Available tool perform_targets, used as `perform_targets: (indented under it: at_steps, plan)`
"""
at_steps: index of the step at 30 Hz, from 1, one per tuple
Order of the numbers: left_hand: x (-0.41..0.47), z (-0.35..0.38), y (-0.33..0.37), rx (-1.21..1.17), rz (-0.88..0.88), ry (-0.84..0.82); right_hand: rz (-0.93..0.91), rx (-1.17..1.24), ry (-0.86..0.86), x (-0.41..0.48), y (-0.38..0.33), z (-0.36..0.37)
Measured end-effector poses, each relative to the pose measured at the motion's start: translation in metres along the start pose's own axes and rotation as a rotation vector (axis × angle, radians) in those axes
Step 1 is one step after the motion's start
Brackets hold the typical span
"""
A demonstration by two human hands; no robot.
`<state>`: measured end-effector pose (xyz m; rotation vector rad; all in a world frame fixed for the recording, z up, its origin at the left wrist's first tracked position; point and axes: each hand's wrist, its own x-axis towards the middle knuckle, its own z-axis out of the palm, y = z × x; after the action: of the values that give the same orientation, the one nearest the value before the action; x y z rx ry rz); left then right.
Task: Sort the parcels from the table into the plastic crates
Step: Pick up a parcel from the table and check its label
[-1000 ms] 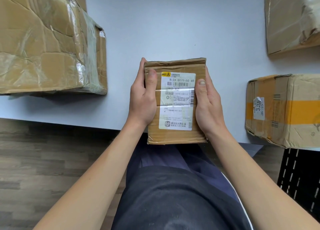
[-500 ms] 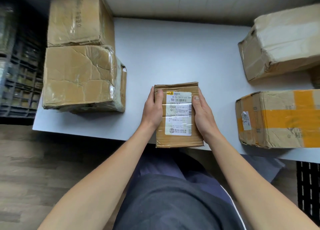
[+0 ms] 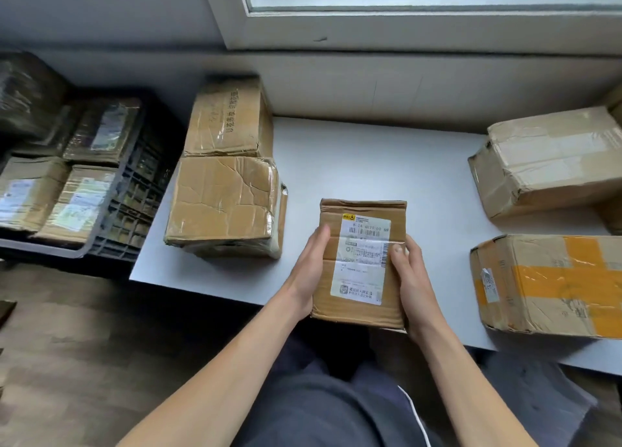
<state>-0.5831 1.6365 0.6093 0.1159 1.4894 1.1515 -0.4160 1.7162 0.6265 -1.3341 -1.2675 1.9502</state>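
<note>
- The small parcel (image 3: 360, 265) sits between your two hands at the near edge of the worktop (image 3: 370, 164). Its white shipping label faces up, and its near end hangs out past the edge, above your lap.
- Whether its far end rests on the worktop or is lifted just clear cannot be told.
- Your left hand (image 3: 308, 271) lies flat against the parcel's left side, thumb stretched along the top edge. The other fingers go under the box and are hidden.
- Your right hand (image 3: 412, 278) grips the right side, thumb pressed down on the edge of the label and fingers wrapped round the side wall.
- Both forearms reach forward from the bottom of the view, converging on the parcel, with the wrists almost straight.
- Just left of your left hand stands a crumpled box (image 3: 223, 204) wrapped in clear tape, and touching it from behind is a printed box (image 3: 229, 116).
- Well to the right, an orange-taped box (image 3: 552, 281) lies near the worktop's front edge, with a pale-taped box (image 3: 545, 157) beyond it.
- Off the left end of the worktop stands a black crate (image 3: 134, 190), and labelled parcels (image 3: 80, 204) lie inside it.
- A windowsill (image 3: 404, 26) runs along the wall behind the worktop.
</note>
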Motion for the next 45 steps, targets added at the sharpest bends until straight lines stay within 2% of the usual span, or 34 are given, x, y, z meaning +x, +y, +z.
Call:
perform_targets:
  at_steps: [7, 11, 15, 20, 23, 34, 38, 45]
  plan:
    - [-0.063, -0.036, 0.102, -0.022, 0.344, -0.128, -0.233, 0.044, 0.017, -0.013, -0.095, 0.068]
    - [-0.077, -0.102, 0.13, -0.094, 0.407, -0.094, -0.262, 0.042, -0.033, -0.011, -0.115, 0.144]
    - [-0.071, -0.199, 0.15, -0.177, 0.475, -0.039, -0.235, 0.046, -0.052, -0.002, -0.1, 0.243]
    - [-0.068, -0.326, 0.167, -0.259, 0.415, -0.007, -0.203, 0.018, -0.08, -0.001, -0.077, 0.36]
    - [-0.074, -0.384, 0.178, -0.274, 0.366, 0.022, -0.129, 0.012, -0.176, -0.004, -0.065, 0.406]
    - [-0.082, -0.467, 0.173, -0.256, 0.308, 0.238, 0.164, -0.193, -0.481, 0.003, -0.033, 0.481]
    - [-0.075, -0.495, 0.179, -0.215, 0.277, 0.244, 0.223, -0.193, -0.484, 0.005, -0.024, 0.503]
    - [-0.029, -0.571, 0.225, -0.166, 0.238, 0.23, 0.169, -0.141, -0.31, 0.047, -0.023, 0.589]
